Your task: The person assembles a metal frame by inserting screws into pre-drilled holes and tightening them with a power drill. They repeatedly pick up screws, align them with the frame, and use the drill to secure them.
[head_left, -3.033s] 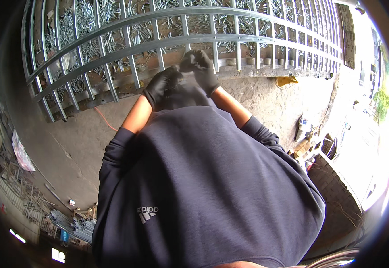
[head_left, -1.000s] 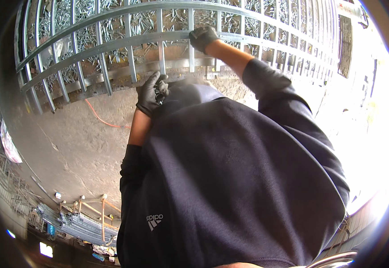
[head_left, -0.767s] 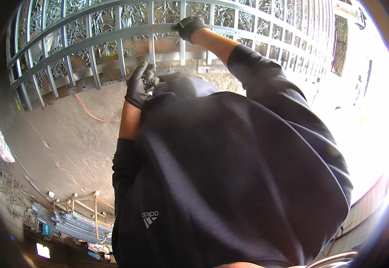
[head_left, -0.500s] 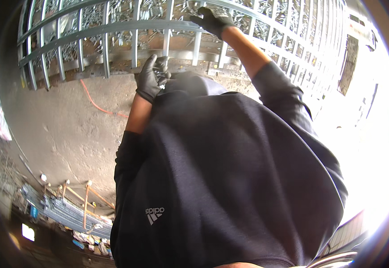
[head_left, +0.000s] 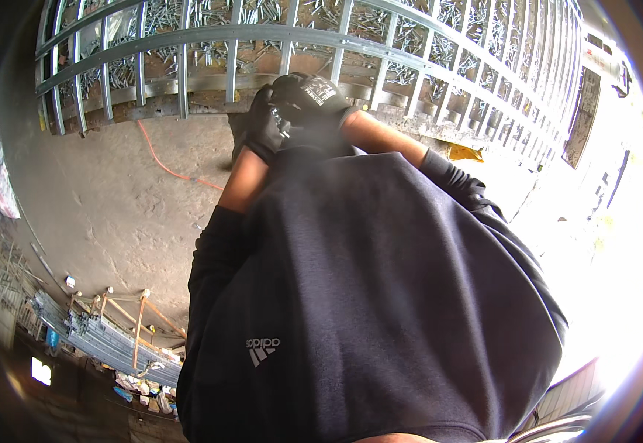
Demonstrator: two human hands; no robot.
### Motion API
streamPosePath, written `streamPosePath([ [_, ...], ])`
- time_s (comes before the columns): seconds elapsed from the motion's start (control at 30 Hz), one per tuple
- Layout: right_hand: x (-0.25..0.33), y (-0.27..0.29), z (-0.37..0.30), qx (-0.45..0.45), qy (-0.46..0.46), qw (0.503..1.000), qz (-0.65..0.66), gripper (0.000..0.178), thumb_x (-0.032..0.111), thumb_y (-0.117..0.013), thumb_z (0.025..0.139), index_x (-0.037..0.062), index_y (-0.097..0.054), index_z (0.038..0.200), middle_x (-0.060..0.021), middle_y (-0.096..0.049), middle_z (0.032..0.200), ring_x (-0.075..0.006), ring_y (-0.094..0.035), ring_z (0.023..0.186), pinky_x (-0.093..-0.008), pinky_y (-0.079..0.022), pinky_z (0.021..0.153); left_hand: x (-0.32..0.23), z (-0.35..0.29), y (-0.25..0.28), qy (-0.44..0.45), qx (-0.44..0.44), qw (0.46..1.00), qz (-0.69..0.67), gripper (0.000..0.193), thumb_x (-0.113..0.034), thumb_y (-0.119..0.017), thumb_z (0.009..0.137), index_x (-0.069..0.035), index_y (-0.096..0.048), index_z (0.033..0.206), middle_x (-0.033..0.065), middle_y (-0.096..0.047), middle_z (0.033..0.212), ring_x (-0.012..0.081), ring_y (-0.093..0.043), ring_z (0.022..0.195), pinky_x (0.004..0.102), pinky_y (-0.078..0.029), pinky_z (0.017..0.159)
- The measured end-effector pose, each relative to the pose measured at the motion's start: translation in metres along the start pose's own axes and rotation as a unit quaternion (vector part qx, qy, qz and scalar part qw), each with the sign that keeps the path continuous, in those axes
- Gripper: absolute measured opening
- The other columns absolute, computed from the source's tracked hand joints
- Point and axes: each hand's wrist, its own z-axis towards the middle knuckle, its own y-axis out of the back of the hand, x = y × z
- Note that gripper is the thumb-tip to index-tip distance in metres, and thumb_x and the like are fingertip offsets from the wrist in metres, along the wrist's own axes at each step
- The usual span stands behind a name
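Observation:
Both my hands wear black gloves and meet in front of my chest, at the near edge of a galvanized metal frame [head_left: 262,32] of long rails and crossbars. My left hand [head_left: 264,129] is curled, palm up, around small shiny metal pieces [head_left: 283,125], too small to name exactly. My right hand [head_left: 308,94] bends over it from the right, its back showing and its fingers reaching into the left hand. Those fingertips are hidden, so I cannot see whether they hold anything. Beyond and beneath the bars, many small metal pins or bolts [head_left: 266,11] lie scattered.
An orange hose or cable [head_left: 160,164] runs across the concrete floor [head_left: 115,214] at left. Lower left, long metal profiles [head_left: 118,343] lie by a rusty orange stand [head_left: 140,328]. A yellow item [head_left: 465,153] sits under the frame's near edge at right. Bright light washes out the right side.
My right hand has come back from over the bars, nearer and to the left, to meet my left hand. The left hand has shifted slightly right. The view has shifted a little.

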Motion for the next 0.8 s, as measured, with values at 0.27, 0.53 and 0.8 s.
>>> streamPosePath([
  [0.27,-0.049,-0.026,-0.003,-0.05,0.092,0.99,0.09,0.021,0.024,-0.064,0.096,0.0086,-0.073,0.107,-0.0172,-0.073,0.094,-0.0374,-0.072,0.086,-0.0454,-0.057,0.075,0.004,-0.003,0.0,0.048,0.005,0.999,0.015,0.033,-0.046,-0.063,0.101,-0.013,-0.065,0.096,-0.0034,-0.06,0.075,0.0118,-0.062,0.061,0.0249,-0.039,0.045],
  [0.53,-0.171,-0.004,0.076,-0.011,-0.015,0.958,-0.285,0.025,0.012,-0.063,0.09,0.017,-0.067,0.114,-0.0074,-0.065,0.116,-0.0271,-0.067,0.108,-0.0357,-0.057,0.087,0.027,0.022,0.063,0.025,-0.088,0.991,0.102,0.029,-0.038,-0.054,0.106,-0.012,-0.061,0.116,-0.0003,-0.055,0.068,0.0193,-0.059,0.053,0.0334,-0.046,0.045],
  [0.8,-0.17,-0.002,0.07,-0.083,-0.059,0.978,-0.183,0.033,0.044,-0.053,0.098,0.0218,-0.066,0.119,-0.0075,-0.068,0.12,-0.0331,-0.066,0.108,-0.0433,-0.053,0.09,0.073,0.056,0.07,0.019,-0.048,0.995,0.086,0.011,-0.019,-0.059,0.103,-0.012,-0.061,0.111,-0.0005,-0.048,0.066,0.0108,-0.047,0.05,0.0307,-0.044,0.041],
])
